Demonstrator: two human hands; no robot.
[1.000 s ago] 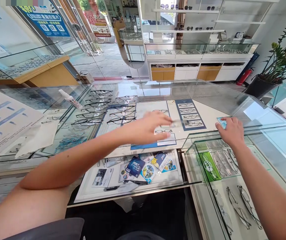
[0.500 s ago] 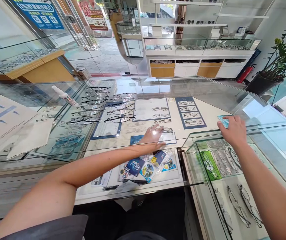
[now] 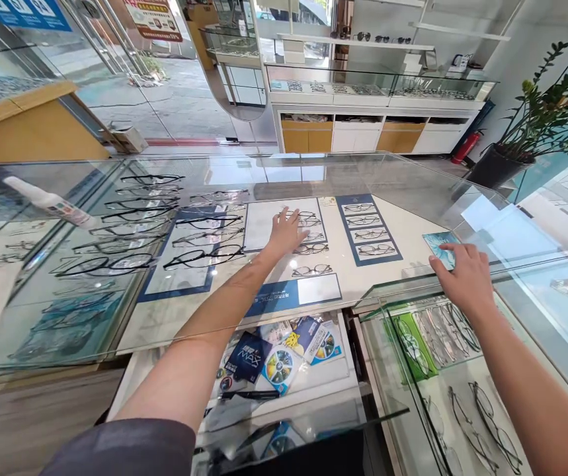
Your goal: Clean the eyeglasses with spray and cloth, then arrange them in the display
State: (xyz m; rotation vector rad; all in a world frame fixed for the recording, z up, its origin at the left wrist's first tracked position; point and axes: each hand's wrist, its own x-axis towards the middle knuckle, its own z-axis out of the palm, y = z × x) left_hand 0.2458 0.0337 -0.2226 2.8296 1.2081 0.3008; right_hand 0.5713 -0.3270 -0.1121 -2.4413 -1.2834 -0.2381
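My left hand [image 3: 284,231] reaches over the glass counter with its fingers spread, at the left end of a pair of eyeglasses [image 3: 307,217] in the middle row; whether a fingertip touches the frame I cannot tell. Nearer to me in that row lie other eyeglasses [image 3: 312,270]. On the right, my right hand [image 3: 465,274] rests low over the counter edge, its thumb and fingers closed on a corner of a light-blue patterned cloth [image 3: 436,243]. To the left of my left hand are rows of dark-framed eyeglasses [image 3: 204,256].
A white spray bottle [image 3: 48,201] lies at the left. Four-slot blue tray [image 3: 397,256] holds eyeglasses. Below the glass, an open drawer [image 3: 346,380] holds packets and discs. A glass-walled case [image 3: 457,403] stands at the right, a potted plant [image 3: 494,168] beyond.
My left hand has moved away from me, from the nearest eyeglasses to a pair farther up the row. My right hand keeps the cloth, more of which shows. The view has shifted.
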